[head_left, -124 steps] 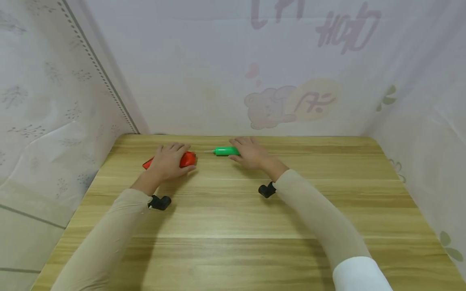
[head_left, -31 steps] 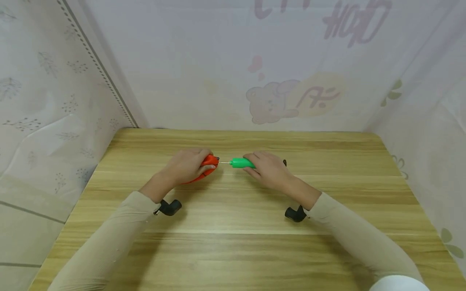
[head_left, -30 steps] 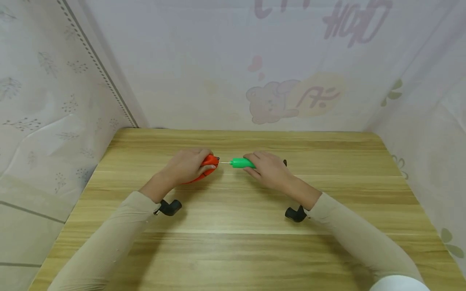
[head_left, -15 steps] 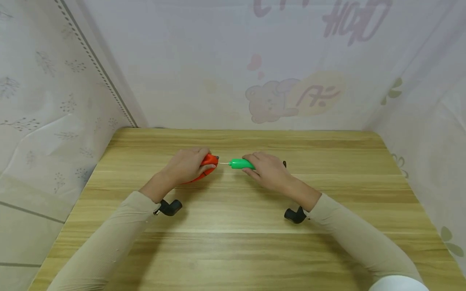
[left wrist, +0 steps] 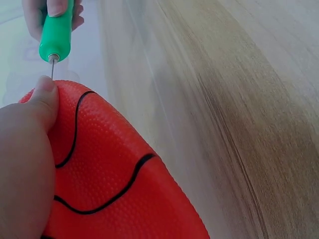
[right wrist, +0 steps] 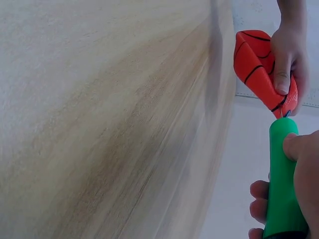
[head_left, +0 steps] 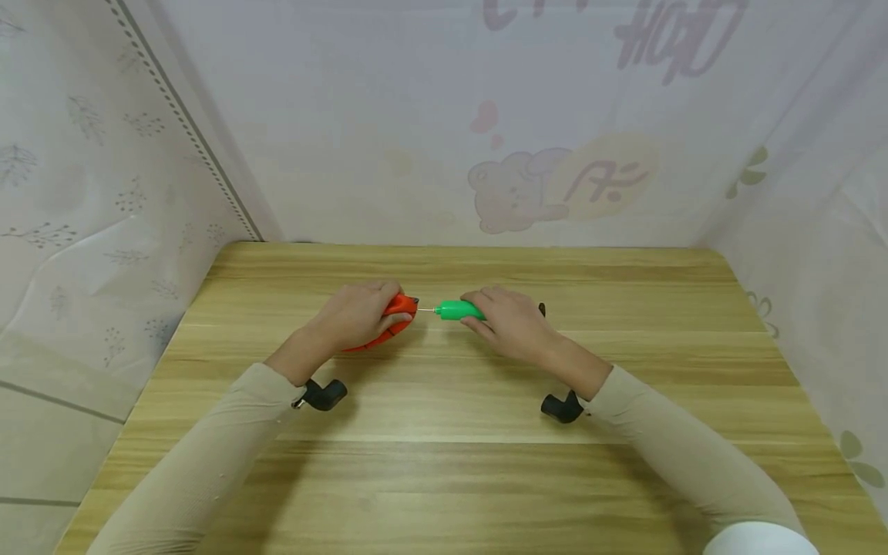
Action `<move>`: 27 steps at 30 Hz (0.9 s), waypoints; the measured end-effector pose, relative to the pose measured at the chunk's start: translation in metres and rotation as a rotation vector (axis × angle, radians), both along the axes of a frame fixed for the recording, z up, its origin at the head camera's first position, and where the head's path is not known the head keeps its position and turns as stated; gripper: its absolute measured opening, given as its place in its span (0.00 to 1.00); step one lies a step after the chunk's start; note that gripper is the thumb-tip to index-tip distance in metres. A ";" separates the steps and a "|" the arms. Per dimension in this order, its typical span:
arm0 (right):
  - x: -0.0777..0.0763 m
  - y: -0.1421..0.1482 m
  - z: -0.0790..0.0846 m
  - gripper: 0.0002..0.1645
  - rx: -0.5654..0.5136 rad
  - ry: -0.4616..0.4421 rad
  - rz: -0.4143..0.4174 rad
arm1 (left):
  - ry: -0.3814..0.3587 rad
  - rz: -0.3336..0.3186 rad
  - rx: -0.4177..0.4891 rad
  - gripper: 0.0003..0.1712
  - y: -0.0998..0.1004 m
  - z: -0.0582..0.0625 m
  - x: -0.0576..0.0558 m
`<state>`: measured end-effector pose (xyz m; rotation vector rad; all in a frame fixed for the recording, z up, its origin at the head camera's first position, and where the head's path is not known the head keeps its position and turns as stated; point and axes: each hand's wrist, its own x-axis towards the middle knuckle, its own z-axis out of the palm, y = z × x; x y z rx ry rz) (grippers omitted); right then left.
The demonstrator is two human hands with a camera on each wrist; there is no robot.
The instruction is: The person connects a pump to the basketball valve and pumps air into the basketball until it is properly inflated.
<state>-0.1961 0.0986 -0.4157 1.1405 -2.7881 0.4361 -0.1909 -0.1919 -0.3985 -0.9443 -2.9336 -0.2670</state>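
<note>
- Ball (left wrist: 114, 159): red, rubber-like skin, pebbled all over with fine bumps, only a low sheen; its black lines look matt.
- Pump (right wrist: 282, 174): smooth, glossy green plastic.
- Needle (left wrist: 53, 70): thin, smooth, bare metal, with a metal-looking collar at its base.
- Surface (head_left: 444, 486): wood or wood-look board with streaky grain, smooth, softly shiny where light falls.
- Sleeves (head_left: 694, 455): beige stretchy cloth, matt, lightly wrinkled.
- Wrist pieces (head_left: 326, 395): black, matt, plastic-looking.
- White band (head_left: 759, 539): smooth and matt, probably cloth.
- Wall sheets (head_left: 375, 139): pale, printed, mostly matt, creased at the left; cloth or plastic, cannot tell.
</note>
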 end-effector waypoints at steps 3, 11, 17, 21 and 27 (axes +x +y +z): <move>0.001 0.001 -0.002 0.24 0.001 0.022 0.020 | 0.006 -0.005 -0.016 0.20 0.001 -0.001 0.000; 0.003 0.006 0.000 0.24 0.009 0.101 0.049 | 0.002 -0.034 0.001 0.19 0.009 0.003 0.005; 0.000 0.011 0.003 0.24 -0.003 0.132 0.074 | 0.012 -0.049 0.004 0.19 0.016 0.010 0.007; -0.001 0.012 0.004 0.24 -0.008 0.152 0.087 | 0.016 -0.058 -0.004 0.18 0.018 0.011 0.007; 0.001 0.012 0.003 0.23 -0.035 0.156 0.086 | 0.023 -0.072 -0.006 0.19 0.021 0.012 0.007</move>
